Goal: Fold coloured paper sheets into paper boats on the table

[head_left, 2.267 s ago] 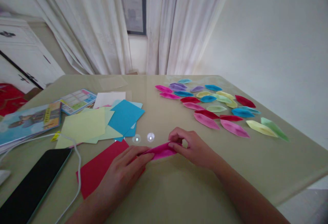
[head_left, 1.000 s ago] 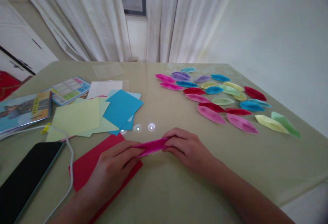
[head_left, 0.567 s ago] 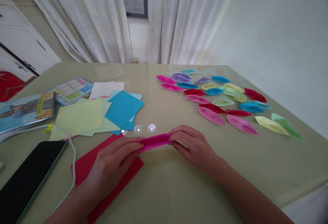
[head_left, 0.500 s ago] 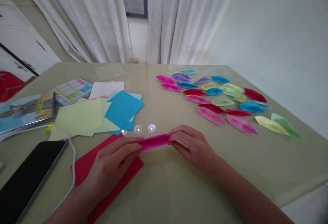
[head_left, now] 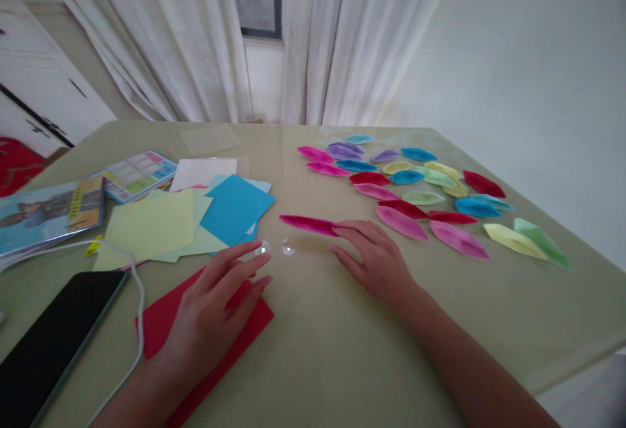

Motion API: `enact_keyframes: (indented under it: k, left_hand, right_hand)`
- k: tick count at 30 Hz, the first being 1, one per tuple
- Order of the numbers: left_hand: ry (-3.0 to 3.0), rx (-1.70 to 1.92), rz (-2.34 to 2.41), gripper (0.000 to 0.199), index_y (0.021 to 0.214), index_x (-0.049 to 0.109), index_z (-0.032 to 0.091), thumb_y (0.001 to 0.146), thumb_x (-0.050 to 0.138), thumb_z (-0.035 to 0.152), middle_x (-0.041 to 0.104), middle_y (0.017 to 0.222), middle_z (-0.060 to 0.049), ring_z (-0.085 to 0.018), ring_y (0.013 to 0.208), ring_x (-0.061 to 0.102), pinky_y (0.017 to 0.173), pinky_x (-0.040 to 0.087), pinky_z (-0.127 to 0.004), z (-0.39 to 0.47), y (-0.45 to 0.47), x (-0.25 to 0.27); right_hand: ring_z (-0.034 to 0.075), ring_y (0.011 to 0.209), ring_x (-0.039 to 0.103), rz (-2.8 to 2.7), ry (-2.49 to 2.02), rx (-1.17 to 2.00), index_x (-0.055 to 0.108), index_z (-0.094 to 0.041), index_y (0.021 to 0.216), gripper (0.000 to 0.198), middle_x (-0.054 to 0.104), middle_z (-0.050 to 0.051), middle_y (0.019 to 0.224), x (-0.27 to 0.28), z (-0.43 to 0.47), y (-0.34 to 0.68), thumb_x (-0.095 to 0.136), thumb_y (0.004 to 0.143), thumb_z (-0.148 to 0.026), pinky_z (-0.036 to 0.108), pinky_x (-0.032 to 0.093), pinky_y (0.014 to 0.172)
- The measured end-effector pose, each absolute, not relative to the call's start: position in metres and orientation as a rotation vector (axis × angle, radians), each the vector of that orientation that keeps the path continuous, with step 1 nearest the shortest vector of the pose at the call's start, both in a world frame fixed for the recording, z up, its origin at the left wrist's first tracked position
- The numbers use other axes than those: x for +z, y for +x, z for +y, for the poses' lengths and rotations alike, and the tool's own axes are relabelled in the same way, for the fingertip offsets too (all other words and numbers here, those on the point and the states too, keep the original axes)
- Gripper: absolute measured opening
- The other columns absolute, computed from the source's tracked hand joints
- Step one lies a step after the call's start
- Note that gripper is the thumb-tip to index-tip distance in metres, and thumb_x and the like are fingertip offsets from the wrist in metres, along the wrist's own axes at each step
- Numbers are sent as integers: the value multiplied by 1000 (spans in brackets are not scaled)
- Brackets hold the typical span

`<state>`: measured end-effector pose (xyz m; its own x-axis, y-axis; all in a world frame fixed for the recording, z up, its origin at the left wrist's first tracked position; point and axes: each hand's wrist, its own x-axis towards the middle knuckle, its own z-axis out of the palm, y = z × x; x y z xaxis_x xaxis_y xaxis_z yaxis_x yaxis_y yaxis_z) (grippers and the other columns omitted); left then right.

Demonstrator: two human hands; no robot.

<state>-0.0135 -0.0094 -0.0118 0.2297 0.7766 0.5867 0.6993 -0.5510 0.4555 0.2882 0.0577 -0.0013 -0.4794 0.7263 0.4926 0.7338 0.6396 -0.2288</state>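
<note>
A bright pink folded paper boat [head_left: 309,223] extends leftward from my right hand [head_left: 374,255], its right end at the fingertips. My right thumb stands apart below the boat. The other fingers lie close together at the boat's end. My left hand [head_left: 220,304] is open, fingers spread and holding nothing, over red paper sheets [head_left: 244,330]. Several folded paper boats in many colours, among them a pink one [head_left: 402,222] and a dark red one [head_left: 452,217], sit on the table to the right.
Blue square sheets [head_left: 237,209] and pale yellow sheets [head_left: 151,222] lie left of centre. A black phone [head_left: 59,340], a white cable [head_left: 141,297] and a printed booklet [head_left: 53,213] are along the left. Light spots gleam on the tabletop [head_left: 317,350].
My left hand has let go of the pink paper boat and opened. My right hand has moved away from me and slightly rightward, with the boat moving along at its fingertips.
</note>
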Motion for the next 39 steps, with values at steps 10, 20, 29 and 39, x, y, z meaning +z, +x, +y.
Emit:
enact_keyframes:
  k: [10, 20, 29, 39]
  left_hand:
    - [2444, 1048, 1397, 28, 134, 66, 27, 107, 58, 28, 68, 137, -8, -20, 123, 70, 106, 59, -32, -9, -14, -25]
    - [2378, 992, 1354, 27, 129, 70, 29, 107, 55, 30, 73, 130, -6, -19, 117, 74, 97, 62, -31, -10, -6, -32]
    - [2369, 1080, 1335, 23, 119, 73, 26, 105, 55, 28, 75, 120, -6, -19, 103, 77, 89, 64, -30, -5, -6, -33]
    - [2349, 1253, 1419, 47, 154, 51, 30, 107, 55, 25, 49, 160, -14, -25, 124, 68, 101, 63, -46, 5, -16, -29]
  right_hand:
    - [46, 146, 41, -2269, -1899, -107, 51, -17, 158, 67, 31, 17, 174, -22, 91, 294, 56, 104, -56, 66, 37, 113]
    - [43, 147, 40, -2192, -1975, -155, 49, -20, 160, 67, 37, 17, 172, -24, 92, 290, 52, 105, -59, 62, 35, 114]
    - [43, 140, 48, -2243, -1890, -136, 63, -14, 144, 52, 57, 22, 155, -3, 140, 282, 58, 106, -49, 60, 36, 114]
    - [21, 104, 72, -2533, -1184, 234, 80, -19, 105, 12, 80, 9, 110, 35, 99, 292, 70, 103, -25, 34, 56, 94]
